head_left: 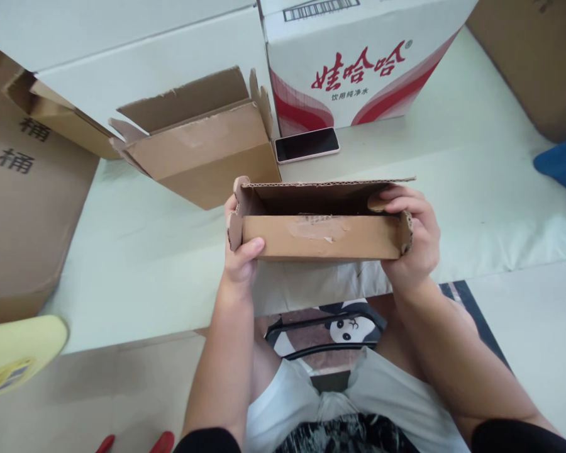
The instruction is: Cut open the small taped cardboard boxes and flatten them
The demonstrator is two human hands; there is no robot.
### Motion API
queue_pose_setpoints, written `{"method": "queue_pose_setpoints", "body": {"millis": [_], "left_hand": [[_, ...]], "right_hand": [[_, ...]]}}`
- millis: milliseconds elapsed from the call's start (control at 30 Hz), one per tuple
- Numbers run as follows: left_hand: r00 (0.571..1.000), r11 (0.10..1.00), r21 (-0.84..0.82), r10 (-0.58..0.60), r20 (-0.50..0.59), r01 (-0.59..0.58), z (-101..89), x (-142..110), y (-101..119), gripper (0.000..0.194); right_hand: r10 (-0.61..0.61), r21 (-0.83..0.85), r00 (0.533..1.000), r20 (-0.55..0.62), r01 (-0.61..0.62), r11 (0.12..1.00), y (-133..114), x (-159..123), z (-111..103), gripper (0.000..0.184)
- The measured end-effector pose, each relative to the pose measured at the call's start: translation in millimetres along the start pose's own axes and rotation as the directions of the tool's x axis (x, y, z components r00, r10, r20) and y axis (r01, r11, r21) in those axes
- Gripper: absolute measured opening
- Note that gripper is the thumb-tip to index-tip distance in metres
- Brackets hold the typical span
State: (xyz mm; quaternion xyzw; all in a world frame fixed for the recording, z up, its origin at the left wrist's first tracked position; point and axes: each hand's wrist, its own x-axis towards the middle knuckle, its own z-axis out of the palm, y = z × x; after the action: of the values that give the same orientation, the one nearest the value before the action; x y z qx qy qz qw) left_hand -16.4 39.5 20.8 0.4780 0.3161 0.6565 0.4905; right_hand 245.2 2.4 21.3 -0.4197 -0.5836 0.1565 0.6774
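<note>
Between my hands is a small brown cardboard box point(283, 238), its top open toward me and a long flap standing up along the far side. My left hand point(240, 255) grips the left end, with the thumb on the near wall. At the right end, my right hand point(417, 229) is wrapped round the side, its fingers at the upper corner near the side flap. Torn tape residue shows on the near wall. The inside is dark, and I cannot make out anything in it. The box is held over the near edge of the table.
On the pale-covered table point(136, 251) stands another open cardboard box point(207, 148), with a phone point(307, 146) beside it. A white carton with red lettering point(358, 69) and a larger white box point(160, 75) stand behind. Big brown cartons point(23, 207) flank the left; a blue object point(563, 165) is right.
</note>
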Motion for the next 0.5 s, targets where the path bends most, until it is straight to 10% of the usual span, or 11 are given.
{"method": "queue_pose_setpoints", "body": {"millis": [500], "left_hand": [[0.998,0.997,0.056,0.051,-0.039,-0.049,1.9,2.5,-2.5,0.067]], "right_hand": [[0.029,-0.013,1.0,0.011,-0.029,0.999,-2.3,-1.8,-1.1,0.034]]}}
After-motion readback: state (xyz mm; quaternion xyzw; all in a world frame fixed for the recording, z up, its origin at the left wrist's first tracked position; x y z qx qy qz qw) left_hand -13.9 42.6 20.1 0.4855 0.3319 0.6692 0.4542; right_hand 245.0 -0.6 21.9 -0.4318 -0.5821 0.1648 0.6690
